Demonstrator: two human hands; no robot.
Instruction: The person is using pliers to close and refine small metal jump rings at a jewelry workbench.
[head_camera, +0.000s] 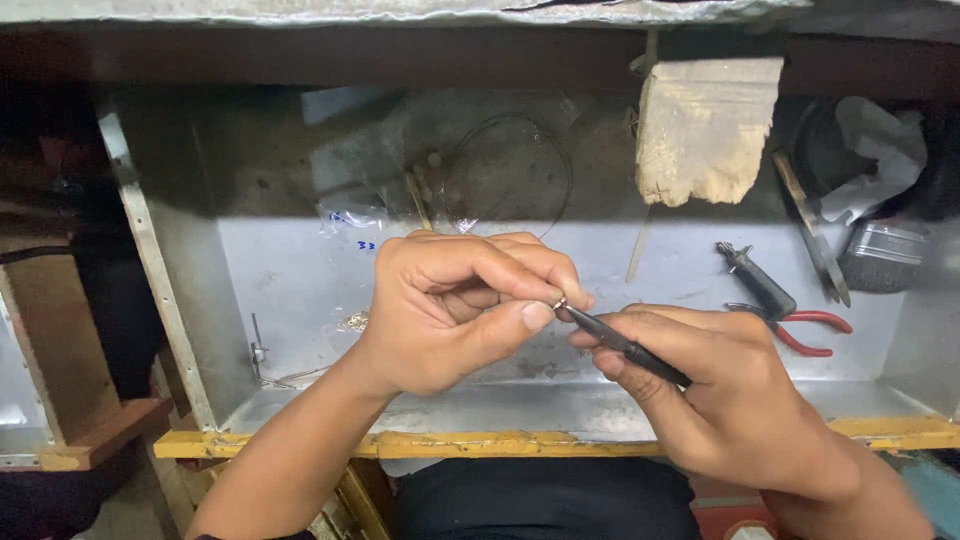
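My left hand (455, 310) pinches a small gold-coloured ring (559, 302) between thumb and fingertips, above the middle of a shallow metal tray (300, 280). My right hand (720, 400) grips a thin black pointed tool (625, 345) like a pen, and its tip touches the ring. Both hands meet over the tray, in front of its yellow front rail (420, 443).
Red-handled pliers (790, 320) and a dark tool lie at the tray's right. A worn wooden block (705, 130) juts out at the back right, next to a metal file (810, 235) and a wire brush (885, 255). A clear plastic bag (350, 225) and a wire loop (530, 170) lie behind.
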